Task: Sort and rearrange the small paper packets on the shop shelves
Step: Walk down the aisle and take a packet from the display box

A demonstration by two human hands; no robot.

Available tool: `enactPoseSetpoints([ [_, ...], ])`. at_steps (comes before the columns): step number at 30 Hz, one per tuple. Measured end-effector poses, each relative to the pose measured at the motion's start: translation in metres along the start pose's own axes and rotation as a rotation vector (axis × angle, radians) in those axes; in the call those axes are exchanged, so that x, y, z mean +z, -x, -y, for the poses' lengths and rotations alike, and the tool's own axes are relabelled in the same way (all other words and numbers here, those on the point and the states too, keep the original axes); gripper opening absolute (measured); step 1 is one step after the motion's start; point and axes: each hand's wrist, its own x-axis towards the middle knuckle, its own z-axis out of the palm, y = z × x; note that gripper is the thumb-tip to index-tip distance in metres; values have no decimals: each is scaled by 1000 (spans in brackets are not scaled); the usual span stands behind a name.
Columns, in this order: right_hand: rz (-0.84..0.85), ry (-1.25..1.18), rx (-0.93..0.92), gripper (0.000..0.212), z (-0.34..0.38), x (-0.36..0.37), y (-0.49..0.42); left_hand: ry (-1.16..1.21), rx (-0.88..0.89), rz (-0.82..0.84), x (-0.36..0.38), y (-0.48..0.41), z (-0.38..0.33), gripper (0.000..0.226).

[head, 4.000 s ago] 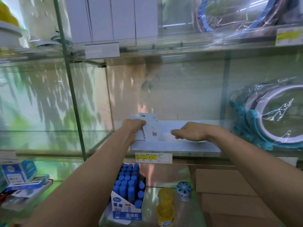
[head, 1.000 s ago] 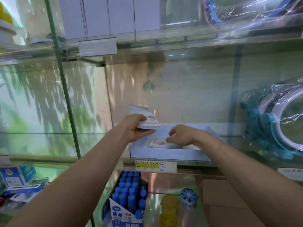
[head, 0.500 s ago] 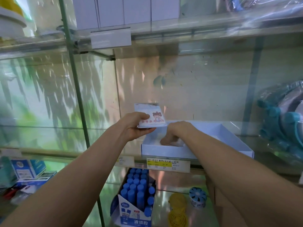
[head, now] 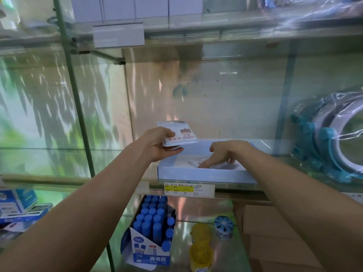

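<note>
Glass shelf at chest height carries a shallow pale-blue tray, set at the front edge just above a yellow-and-white price label. The left hand is raised over the tray's left end and grips a thin stack of paper packets, thumb underneath and fingers curled over the near edge. The top one shows a small cartoon figure and red print. The right hand reaches down into the tray with its fingers spread and loose. Its forefinger presses on the packets lying flat on the tray floor, while the thumb stands clear of them, so nothing is pinched.

To the right on the same shelf lean plastic-wrapped rings with teal knobs, well apart from the tray. On the shelf below stands an open carton of blue-capped glue sticks, with two yellow round pots and a blue-and-white one beside it, then brown cardboard boxes to the right. Blue-and-white boxes sit at far left. White boxes line the top shelf.
</note>
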Motion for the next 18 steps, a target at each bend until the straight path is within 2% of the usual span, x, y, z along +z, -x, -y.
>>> enactPoseSetpoints([
  [3,35,-84,66,72,-5,-1,5,-21,-15,4,7,-3,3,15],
  [6,33,-372,81,39,-11,0,1,-105,-79,20,18,-5,13,9],
  [8,-24,-583,39,26,-13,0,1,-117,-119,38,24,-6,17,9],
  [11,-104,-862,-42,18,-13,-3,5,-56,-124,78,29,-9,15,12],
  [13,-18,-1090,-73,15,-14,-8,12,-35,-112,82,29,-11,10,17],
  [15,67,-1238,-98,13,-16,-12,19,-114,-55,11,27,-14,4,13],
  [18,-32,-1092,-99,13,-19,-12,21,-129,42,-90,18,-19,-4,11],
])
